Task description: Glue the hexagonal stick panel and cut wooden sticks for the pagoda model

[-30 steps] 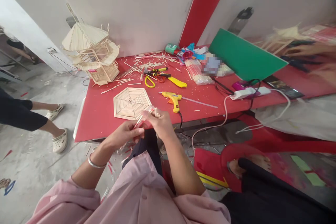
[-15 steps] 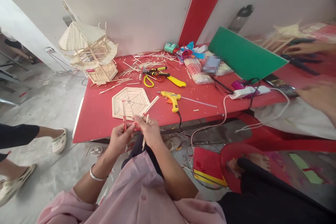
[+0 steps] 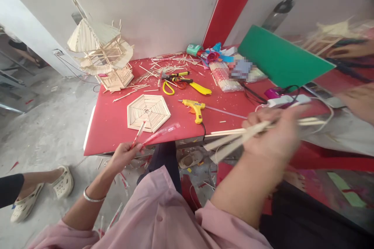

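Note:
My left hand (image 3: pixel 126 155) is closed at the table's front edge. Its fingers pinch a clear plastic wrapper with red print (image 3: pixel 162 132) and a slim upright piece with red marks (image 3: pixel 138 134), perhaps another wrapped pair. Blurred by motion, my right hand (image 3: pixel 273 134) is closed around pale wooden chopsticks (image 3: pixel 224 148), out past the table edge to the right. Just beyond my left hand lies a flat hexagonal panel of sticks (image 3: pixel 148 113). A yellow glue gun (image 3: pixel 195 109) rests between the two hands, with a clear glue stick in its rear.
A stick-built pavilion (image 3: pixel 105 56) stands at the back left of the red table (image 3: pixel 108 124). Loose sticks, pliers (image 3: pixel 178 78), yellow scissors (image 3: pixel 168 88) and packs of chopsticks (image 3: pixel 224 78) lie behind. A green board (image 3: pixel 283 60) leans at right, near a power strip (image 3: pixel 288 101) and another person's hand (image 3: pixel 358 99).
My hands have parted. The right one has swung far right with the chopsticks, while the left keeps the plastic wrapper and has shifted slightly left and down.

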